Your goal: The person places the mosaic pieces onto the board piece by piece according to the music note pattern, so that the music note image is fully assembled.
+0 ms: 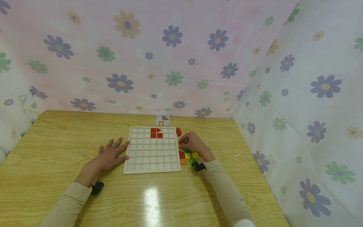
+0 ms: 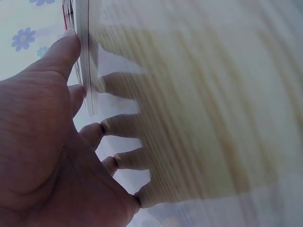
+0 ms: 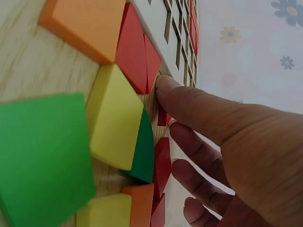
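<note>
A pale wooden grid board (image 1: 138, 158) lies on the table, with several red blocks (image 1: 153, 135) in cells of its top rows. My left hand (image 1: 109, 156) lies with fingers spread at the board's left edge, thumb and forefinger touching it. In the left wrist view its fingertips rest on the tabletop (image 2: 203, 118). Off the board's right edge, my right hand (image 1: 194, 143) pinches a small red block (image 3: 162, 117) between thumb and fingers, which hide much of it. Just below that hand are loose blocks: a yellow block (image 3: 116, 123), an orange block (image 3: 87, 23) and a green block (image 3: 42, 156).
A small printed card (image 1: 163, 120) with a coloured block pattern lies behind the board, near the flowered cloth (image 1: 175, 63). Another red block (image 1: 178, 131) sits by the board's upper right corner. Dark wrist cameras (image 1: 97, 188) are strapped to both wrists.
</note>
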### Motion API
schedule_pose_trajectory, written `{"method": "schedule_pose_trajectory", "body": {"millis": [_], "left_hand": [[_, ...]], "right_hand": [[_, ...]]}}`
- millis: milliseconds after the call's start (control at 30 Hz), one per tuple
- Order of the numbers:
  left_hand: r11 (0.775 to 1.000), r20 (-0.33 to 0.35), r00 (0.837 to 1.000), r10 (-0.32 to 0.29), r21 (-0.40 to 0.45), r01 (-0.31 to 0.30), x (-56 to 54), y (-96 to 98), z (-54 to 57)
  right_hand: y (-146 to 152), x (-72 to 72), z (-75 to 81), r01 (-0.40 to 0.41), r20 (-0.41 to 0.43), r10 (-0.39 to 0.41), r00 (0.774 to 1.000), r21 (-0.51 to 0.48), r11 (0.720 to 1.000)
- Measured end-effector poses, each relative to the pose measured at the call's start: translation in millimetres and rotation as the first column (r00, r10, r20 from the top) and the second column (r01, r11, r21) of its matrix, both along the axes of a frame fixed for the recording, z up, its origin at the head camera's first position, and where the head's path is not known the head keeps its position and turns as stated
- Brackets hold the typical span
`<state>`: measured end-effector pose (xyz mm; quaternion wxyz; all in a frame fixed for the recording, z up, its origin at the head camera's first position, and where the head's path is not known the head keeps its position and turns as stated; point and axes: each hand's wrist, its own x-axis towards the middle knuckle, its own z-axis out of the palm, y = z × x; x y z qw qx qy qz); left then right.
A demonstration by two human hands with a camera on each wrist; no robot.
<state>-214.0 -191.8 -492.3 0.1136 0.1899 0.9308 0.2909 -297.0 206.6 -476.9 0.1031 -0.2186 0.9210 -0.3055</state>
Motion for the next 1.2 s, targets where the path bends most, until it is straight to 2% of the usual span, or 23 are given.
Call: {"method": "schedule_pose_trajectory", "body": {"millis": [333,567,667,833,867,967,1067,1100,1200], "left_hand": [[1.0,-0.009,1.0,0.0,-0.01,0.0,-0.3,0.1,-0.9],[1.0,-0.013,1.0,0.0,-0.007,0.0,0.6,-1.1,-0.5],[1.0,-0.005,1.0,0.0,0.0,0.0,0.5,0.1,0.3],[1.0,-0.002,1.0,-0.003,0.009,0.003,1.0,0.3,1.9],[1.0,-0.002,1.0,-0.004,0.009,0.004,1.2,0.0,2.2],[1.0,-0.001,1.0,-0.005,0.005,0.005,1.0,0.3,2.3],[1.0,-0.005,1.0,-0.003,0.021,0.003,-0.1,-0.9,-1.1],[1.0,-0.008,1.0,-0.003,0.025,0.003,-0.7,-1.4,-3.1],[0.999,-0.02,1.0,-0.002,0.039,0.003,-1.3,-2.6,-5.7]], "right_hand": [[-5.4,5.5,0.8,0.018,-0.039,-0.02,0.999,-0.053,0.998],[-8.3,6.3,-4.9,0.082,-0.101,-0.092,0.991,-0.101,0.992],[-8.4,5.7,-8.8,0.122,-0.095,-0.144,0.985,-0.207,0.971],[-12.0,6.3,-15.9,0.173,-0.026,-0.2,0.979,-0.408,0.897],[-14.4,9.6,-12.3,0.182,0.001,-0.202,0.979,-0.428,0.885],[-20.1,12.6,-15.5,0.205,0.037,-0.213,0.976,-0.474,0.857],[-25.7,14.1,-18.1,0.237,0.061,-0.237,0.97,-0.468,0.851],[-26.4,11.7,-23.5,0.244,0.053,-0.248,0.967,-0.465,0.851],[-31.5,11.5,-24.3,0.263,0.051,-0.27,0.962,-0.45,0.853]]}}
